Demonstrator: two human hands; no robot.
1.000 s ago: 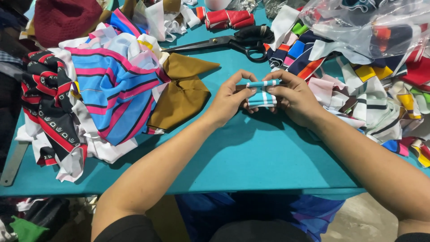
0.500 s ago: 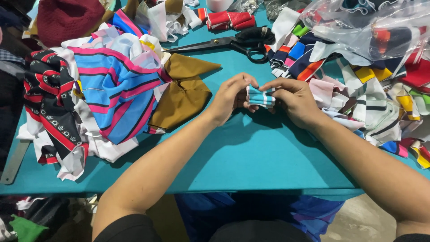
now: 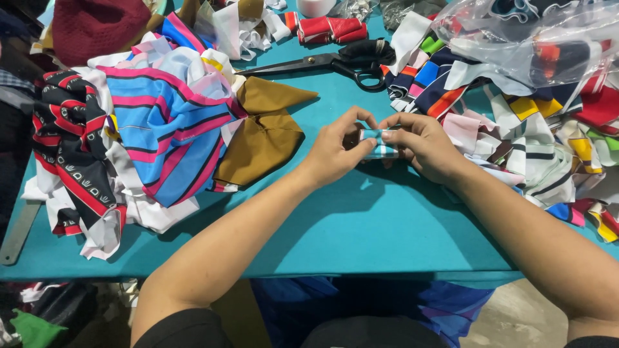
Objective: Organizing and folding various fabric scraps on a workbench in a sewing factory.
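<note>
We pinch a small folded strip of teal-and-white striped fabric between both hands, just above the teal table near its middle. It looks already folded down to a compact bundle, its long axis running left to right; any further tucking we cannot judge. Our left hand and right hand are closed on its ends. Black scissors lie farther off.

Two hands on show, a left hand and a right hand, with one small striped cloth roll between them. One pair of black scissors lies on one teal table. One brown cloth, one clear plastic bag, two red rolls.
</note>
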